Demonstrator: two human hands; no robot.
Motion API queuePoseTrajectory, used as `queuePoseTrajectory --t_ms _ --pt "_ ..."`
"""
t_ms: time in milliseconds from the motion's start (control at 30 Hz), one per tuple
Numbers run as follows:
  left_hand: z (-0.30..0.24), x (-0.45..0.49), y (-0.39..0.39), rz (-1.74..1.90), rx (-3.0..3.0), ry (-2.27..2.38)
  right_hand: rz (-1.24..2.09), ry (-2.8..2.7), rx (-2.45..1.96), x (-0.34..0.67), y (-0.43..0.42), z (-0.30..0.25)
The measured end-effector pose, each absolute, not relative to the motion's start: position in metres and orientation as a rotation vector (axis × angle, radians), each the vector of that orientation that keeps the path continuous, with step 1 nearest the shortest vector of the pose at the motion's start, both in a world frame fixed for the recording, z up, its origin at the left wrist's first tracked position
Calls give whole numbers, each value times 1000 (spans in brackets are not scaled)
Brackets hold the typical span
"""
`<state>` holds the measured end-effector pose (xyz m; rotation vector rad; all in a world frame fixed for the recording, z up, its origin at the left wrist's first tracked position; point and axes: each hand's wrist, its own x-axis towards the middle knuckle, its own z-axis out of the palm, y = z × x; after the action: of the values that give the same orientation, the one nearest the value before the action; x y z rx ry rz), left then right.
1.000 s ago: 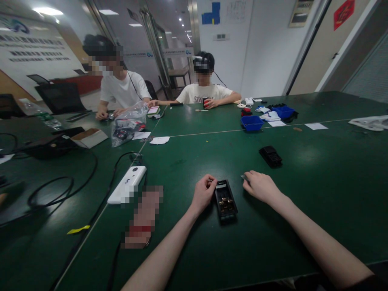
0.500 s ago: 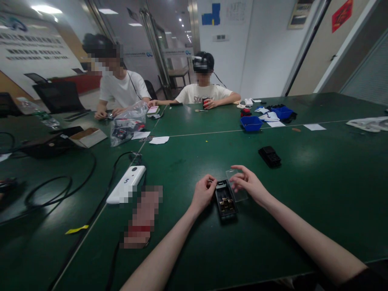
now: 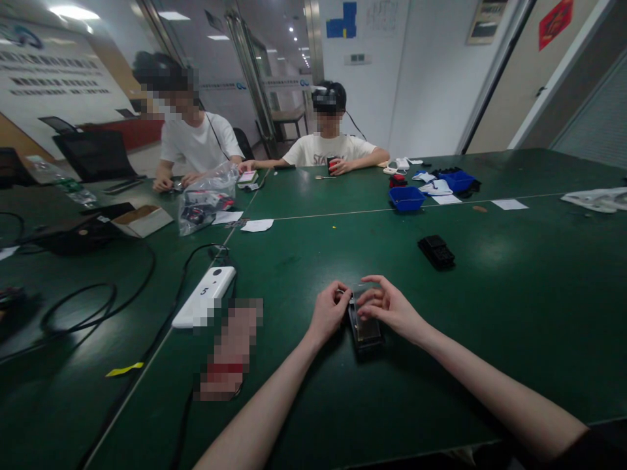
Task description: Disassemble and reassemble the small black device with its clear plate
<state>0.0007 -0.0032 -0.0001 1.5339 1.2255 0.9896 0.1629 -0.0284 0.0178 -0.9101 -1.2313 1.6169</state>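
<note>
A long green table [image 3: 529,313] fills the scene. Two people in white shirts sit at its far side: one at far left [image 3: 200,140], one at far centre [image 3: 337,150]. At far left, a clear plastic bag [image 3: 215,189] stands partly in front of the first person. Near left lie a blurred-out pinkish slab [image 3: 235,346] and a white block [image 3: 210,290] marked 5. At near centre, the wearer's right hand [image 3: 392,310], fingers spread and bent, hides part of a black box [image 3: 368,349]; whether it grips the clear cover [image 3: 367,326] over the box, I cannot tell. The left hand [image 3: 330,313] pinches the box's far left corner. Farther right sit a blue tray [image 3: 406,203] and, nearer, a black device [image 3: 437,252]. A yellow strip [image 3: 125,370] lies near left.
</note>
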Motion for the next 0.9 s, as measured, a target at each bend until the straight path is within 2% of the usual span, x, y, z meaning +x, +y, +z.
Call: queuePoseTrajectory --t_ms 900 --pt "-1 0 -3 980 1581 1222 1613 -1305 -939 165 -30 19"
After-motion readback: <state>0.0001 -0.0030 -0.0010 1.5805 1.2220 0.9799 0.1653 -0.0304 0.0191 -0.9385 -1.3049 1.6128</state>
